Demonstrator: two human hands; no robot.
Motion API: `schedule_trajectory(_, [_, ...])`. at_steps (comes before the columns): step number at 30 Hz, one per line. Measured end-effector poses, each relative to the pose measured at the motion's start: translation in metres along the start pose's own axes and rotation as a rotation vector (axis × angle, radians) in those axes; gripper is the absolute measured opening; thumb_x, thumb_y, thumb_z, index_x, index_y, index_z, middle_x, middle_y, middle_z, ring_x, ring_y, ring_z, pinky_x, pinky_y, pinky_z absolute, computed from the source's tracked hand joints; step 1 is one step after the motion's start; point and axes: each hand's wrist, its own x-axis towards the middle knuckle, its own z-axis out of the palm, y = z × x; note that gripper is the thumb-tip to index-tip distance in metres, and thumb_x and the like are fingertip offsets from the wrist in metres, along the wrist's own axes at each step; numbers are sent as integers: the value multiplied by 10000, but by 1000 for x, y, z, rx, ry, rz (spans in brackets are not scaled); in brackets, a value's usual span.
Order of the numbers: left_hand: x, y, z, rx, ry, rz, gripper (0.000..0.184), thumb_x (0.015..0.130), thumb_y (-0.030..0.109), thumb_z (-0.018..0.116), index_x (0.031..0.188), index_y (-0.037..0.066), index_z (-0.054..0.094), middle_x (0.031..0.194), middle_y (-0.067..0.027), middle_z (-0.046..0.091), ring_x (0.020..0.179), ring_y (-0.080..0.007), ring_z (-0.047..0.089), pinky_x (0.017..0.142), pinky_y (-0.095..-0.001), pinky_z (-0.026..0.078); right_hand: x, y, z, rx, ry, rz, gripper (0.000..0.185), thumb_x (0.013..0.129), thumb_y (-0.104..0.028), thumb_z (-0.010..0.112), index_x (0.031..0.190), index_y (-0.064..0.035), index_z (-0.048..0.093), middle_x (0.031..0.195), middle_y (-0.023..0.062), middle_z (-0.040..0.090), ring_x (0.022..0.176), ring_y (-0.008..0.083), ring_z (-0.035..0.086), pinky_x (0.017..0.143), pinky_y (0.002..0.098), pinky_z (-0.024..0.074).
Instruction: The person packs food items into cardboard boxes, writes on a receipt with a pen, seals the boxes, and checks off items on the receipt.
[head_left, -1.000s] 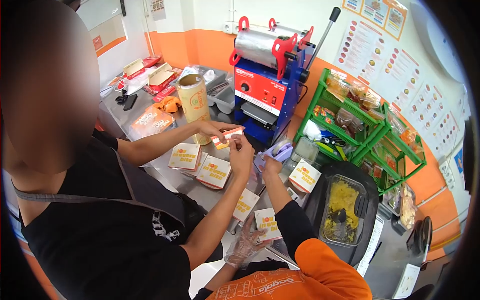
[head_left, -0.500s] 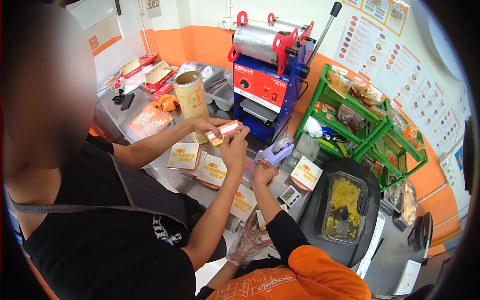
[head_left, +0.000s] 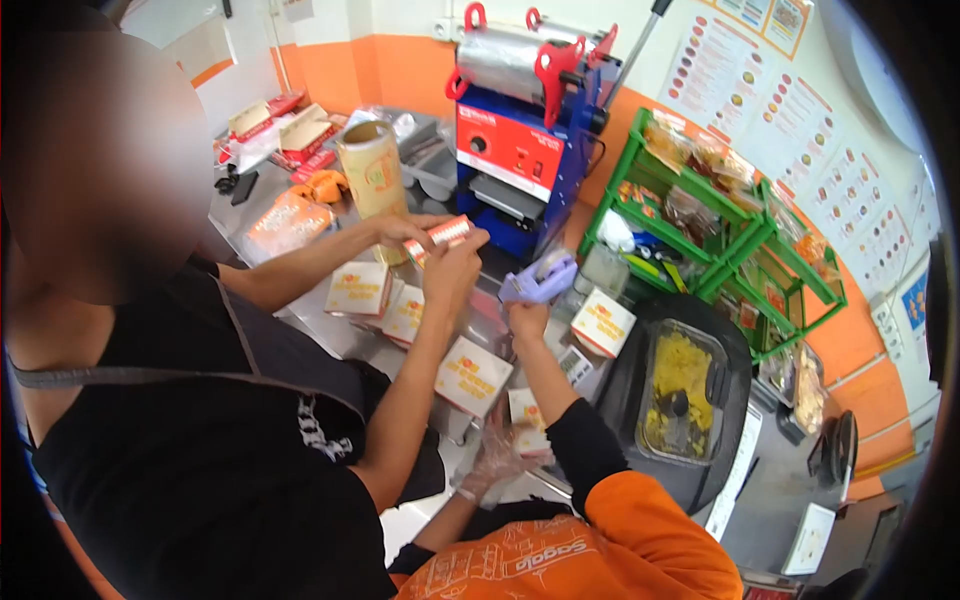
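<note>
My left hand (head_left: 495,456), in a clear glove, is at the table's (head_left: 335,338) near edge. Fingers spread, touching the near-left part of a white box (head_left: 530,418) with yellow lettering. Cannot tell how firmly it grips.

My right hand (head_left: 528,320) is bare, fingers curled in, at the near end of the purple tape dispenser (head_left: 540,280). Cannot tell whether the fingertips pinch anything; blur there.

Timer (head_left: 575,366) on the table, right of my right forearm. Lettered carton (head_left: 603,322) just beyond it, beside a black appliance (head_left: 652,330) with a tray (head_left: 640,435) of yellow food (head_left: 683,378) on top. Another carton (head_left: 473,377) lies up and left of the box, two more (head_left: 358,289) (head_left: 404,315) farther left.

Co-worker in a black shirt (head_left: 200,470) stands at the left, both hands (head_left: 430,245) on a small red-and-white pack (head_left: 440,238), near the tall roll (head_left: 371,175).

Blue-and-red sealer (head_left: 510,150) at the table's far side, green rack (head_left: 700,270) to its right. Red-and-white packaging (head_left: 300,137) toward the far left corner.
</note>
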Motion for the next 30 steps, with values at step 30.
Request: schedule_trajectory(30, [23, 73, -69, -1023, -172, -335, 654, 675, 36, 871, 1274, 21, 611, 1335, -98, 515, 1187, -182, 542, 989, -281, 499, -208, 15, -209, -147, -246, -579, 58, 901, -72, 676, 904, -26, 642, 841, 17, 482, 705, 82, 486, 590, 223, 399])
